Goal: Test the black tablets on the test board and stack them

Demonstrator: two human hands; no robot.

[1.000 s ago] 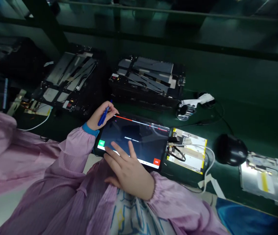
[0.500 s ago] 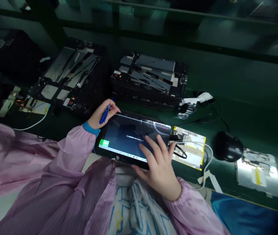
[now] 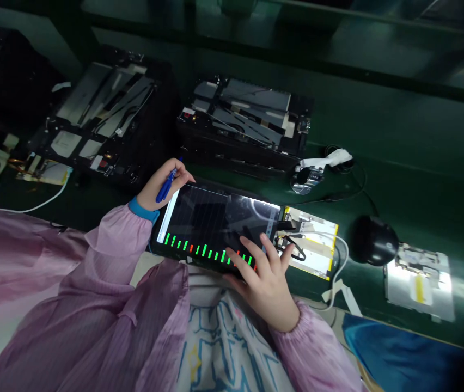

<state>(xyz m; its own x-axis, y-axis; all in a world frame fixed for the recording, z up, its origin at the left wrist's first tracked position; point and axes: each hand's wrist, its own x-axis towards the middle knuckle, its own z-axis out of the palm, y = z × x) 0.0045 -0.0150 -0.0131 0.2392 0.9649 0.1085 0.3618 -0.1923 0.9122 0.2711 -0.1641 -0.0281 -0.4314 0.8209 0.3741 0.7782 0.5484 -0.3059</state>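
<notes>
Since half a second ago the tablet (image 3: 211, 218) has switched to a row of green and red bars along the screen's lower edge, and my right hand (image 3: 267, 277) has slid a touch lower. Tablet's at centre frame, at the near edge of the desk (image 3: 399, 158). Right grip is wide, fingers spread on its lower right corner. Left hand (image 3: 160, 190) rests at the upper left corner, grip closed round a blue pen (image 3: 165, 186).
</notes>
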